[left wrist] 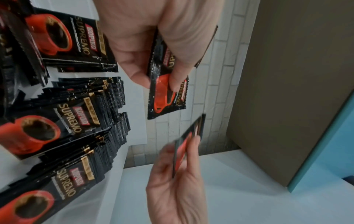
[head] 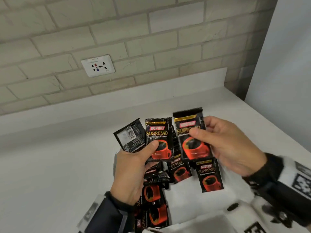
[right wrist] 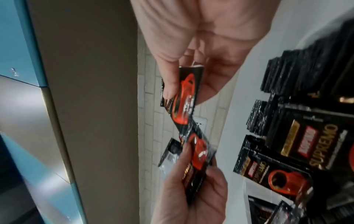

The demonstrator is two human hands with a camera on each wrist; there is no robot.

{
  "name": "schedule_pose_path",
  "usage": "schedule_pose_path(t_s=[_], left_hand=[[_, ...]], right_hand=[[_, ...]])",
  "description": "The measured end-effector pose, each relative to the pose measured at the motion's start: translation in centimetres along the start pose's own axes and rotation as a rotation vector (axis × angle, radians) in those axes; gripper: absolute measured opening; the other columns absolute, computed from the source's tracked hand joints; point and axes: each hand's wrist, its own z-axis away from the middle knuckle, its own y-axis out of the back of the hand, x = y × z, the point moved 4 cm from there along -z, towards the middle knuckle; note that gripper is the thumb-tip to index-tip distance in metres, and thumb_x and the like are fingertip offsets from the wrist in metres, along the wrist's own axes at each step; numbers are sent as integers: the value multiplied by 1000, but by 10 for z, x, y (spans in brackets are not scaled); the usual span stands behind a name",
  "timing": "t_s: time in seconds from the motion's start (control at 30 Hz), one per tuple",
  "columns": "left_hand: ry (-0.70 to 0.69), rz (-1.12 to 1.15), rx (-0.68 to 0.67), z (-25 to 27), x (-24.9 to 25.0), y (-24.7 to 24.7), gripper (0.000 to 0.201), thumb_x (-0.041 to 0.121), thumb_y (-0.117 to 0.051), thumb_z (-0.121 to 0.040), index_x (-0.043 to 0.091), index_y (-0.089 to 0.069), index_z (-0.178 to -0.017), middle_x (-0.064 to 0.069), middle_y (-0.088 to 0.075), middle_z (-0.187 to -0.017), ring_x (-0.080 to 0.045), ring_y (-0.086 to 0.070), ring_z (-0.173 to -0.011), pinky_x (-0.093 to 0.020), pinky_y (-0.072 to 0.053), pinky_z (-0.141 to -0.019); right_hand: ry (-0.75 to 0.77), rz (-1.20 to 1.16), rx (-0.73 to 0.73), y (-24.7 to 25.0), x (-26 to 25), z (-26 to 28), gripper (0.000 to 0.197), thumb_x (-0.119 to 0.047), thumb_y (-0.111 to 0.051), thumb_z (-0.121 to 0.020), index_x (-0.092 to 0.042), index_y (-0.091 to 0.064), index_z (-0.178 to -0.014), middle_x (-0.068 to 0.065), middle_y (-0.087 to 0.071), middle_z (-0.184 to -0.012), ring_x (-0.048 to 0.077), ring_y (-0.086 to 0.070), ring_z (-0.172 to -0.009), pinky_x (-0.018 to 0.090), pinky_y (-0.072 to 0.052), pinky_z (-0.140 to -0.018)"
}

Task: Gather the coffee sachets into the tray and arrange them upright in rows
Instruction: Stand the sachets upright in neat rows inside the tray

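Above the smooth white tabletop [head: 50,165], the left hand [head: 133,167] pinches two flat, glossy black foil sachets: a front-facing sachet [head: 159,138] with a red cup print under the thumb, and behind it a reversed sachet [head: 130,134] showing its barcode. The right hand [head: 230,147] grips a third sachet [head: 191,137], its fingers [head: 200,133] curled round the crinkled rectangle, thumb across the front. Below them, upright sachets [left wrist: 107,121] stand packed in serrated-edged rows in the white tray [head: 181,199], with a few more leaning in front. A white wall socket [head: 98,65] sits in the pale brick wall [head: 134,31].
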Motion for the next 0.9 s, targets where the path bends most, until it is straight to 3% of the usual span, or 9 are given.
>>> schedule_pose_path(t_s=[0.1, 0.3, 0.37, 0.5, 0.57, 0.67, 0.73, 0.8, 0.9], left_hand=[[-18, -7, -80, 5, -1, -11, 26, 12, -64, -65, 13, -67, -91, -3, -74, -78, -12, -70, -66, -21, -53, -51], [-57, -44, -188, 13, -1, -17, 32, 17, -62, -67, 16, -65, -99, -3, -74, -88, -16, -71, -79, -26, -57, -61], [-69, -71, -197, 15, -2, -18, 37, 16, -65, -66, 14, -65, -103, -7, -74, -93, -23, -71, -86, -33, -58, -68], [-90, -144, -173, 13, -2, -13, 31, 16, -71, -66, 23, -70, -96, -6, -73, -98, -24, -69, -94, -48, -52, -85], [-150, -241, -154, 11, 3, -7, 25, 21, -77, -67, 31, -72, -90, 0, -74, -95, -19, -69, -92, -44, -52, -85], [-234, -376, -131, 7, 15, 4, 22, 15, -77, -71, 28, -70, -88, 13, -73, -87, -3, -69, -82, -20, -52, -71], [-262, -398, -162, 8, 25, 8, 24, 8, -71, -73, 22, -68, -92, 15, -73, -84, -1, -69, -78, -11, -50, -64], [-288, -407, -187, 8, 36, 11, 27, 13, -70, -68, 20, -68, -95, 12, -74, -86, -5, -70, -79, -13, -52, -65], [-323, -411, -158, 2, 46, 24, 23, 23, -69, -62, 25, -71, -84, 9, -74, -85, -10, -70, -81, -21, -55, -69]], right_hand=[[-25, -50, 16, -12, 11, -3, 29, -19, -67, -56, -13, -59, -82, 4, -70, -76, 14, -67, -66, 29, -55, -65], [-14, 54, 101, -21, 21, -2, 49, -44, -73, -47, -19, -61, -87, 5, -72, -84, 28, -67, -79, 59, -48, -81], [-20, 63, 104, -24, 23, -1, 45, -38, -70, -54, -15, -59, -91, 3, -70, -81, 21, -66, -73, 52, -51, -77], [5, 272, 91, -23, 19, 0, 53, -48, -70, -55, -25, -51, -98, -2, -65, -90, 3, -61, -67, 16, -45, -56], [93, 485, 77, -21, 2, -3, 61, -53, -71, -52, -40, -43, -104, -12, -57, -101, 0, -58, -83, 16, -46, -68], [290, 743, -123, -33, -36, -7, 70, -32, -74, -69, -53, -27, -117, -22, -48, -110, -5, -50, -97, 11, -43, -75], [337, 967, -301, -48, -50, -12, 65, -25, -70, -78, -50, -31, -125, -25, -49, -103, -8, -51, -92, 5, -40, -76], [361, 1104, -380, -61, -57, -19, 56, -21, -66, -83, -40, -43, -129, -23, -50, -98, -13, -47, -81, 3, -40, -72], [369, 1158, -401, -75, -63, -33, 44, -17, -67, -82, -32, -54, -121, -18, -55, -91, -10, -48, -74, 16, -43, -73]])
